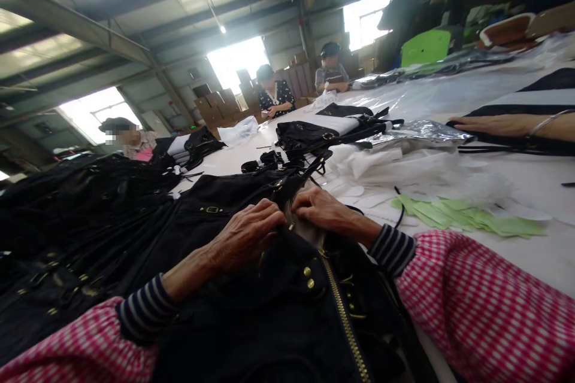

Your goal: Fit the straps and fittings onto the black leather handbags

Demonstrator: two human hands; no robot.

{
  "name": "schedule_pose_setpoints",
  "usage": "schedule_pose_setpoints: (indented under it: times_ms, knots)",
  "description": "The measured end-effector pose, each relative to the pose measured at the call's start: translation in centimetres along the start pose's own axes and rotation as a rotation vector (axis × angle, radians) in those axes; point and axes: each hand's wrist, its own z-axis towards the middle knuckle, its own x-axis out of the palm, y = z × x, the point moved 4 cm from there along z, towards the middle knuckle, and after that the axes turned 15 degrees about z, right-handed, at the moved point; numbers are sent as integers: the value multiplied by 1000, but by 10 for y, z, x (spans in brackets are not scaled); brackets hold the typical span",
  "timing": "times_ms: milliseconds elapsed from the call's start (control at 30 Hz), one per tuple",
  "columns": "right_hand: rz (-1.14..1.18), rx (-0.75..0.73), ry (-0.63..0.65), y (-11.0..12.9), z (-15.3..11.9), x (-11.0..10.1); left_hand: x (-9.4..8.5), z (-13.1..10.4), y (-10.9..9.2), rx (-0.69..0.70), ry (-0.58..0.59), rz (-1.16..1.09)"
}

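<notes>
A black bag (pixel 251 311) with brass rivets and an unfastened brass zipper (pixel 339 302) lies on the table right in front of me. My left hand (pixel 245 230) has its fingers curled over the edge of the bag's opening. Close beside it, my right hand (pixel 321 210) pinches the opposite edge, fingers bent inward. Between the two hands a strip of pale lining (pixel 308 228) shows inside the bag. Both hands are closed on the bag's material; the fingertips are partly hidden by its edges.
Black bags (pixel 67 233) are heaped on the left. Another black bag (pixel 330 125) lies further back, near crumpled white sheeting (pixel 404 167) and light green slips (pixel 467 215). A co-worker's hand (pixel 498 124) rests on black pieces at right. Several people sit across the white table (pixel 507 257).
</notes>
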Motion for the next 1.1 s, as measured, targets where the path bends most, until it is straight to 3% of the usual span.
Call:
schedule_pose_setpoints:
  times_ms: [167, 300, 700, 900, 1100]
  knots:
    - [35, 72, 145, 4, -15, 4, 20, -10, -9, -97, -157, -26]
    - [-220, 17, 38, 12, -20, 12, 25, -12, -12, -122, -248, -35]
    - [-604, -44, 63, 17, -11, 28, 28, -13, -10, -154, -332, 8]
    - [-504, 50, 21, 10, -10, 24, 29, -14, -6, -226, -340, 56]
    - [-409, -28, 109, 13, -9, 26, 30, -15, -4, -316, -339, 132]
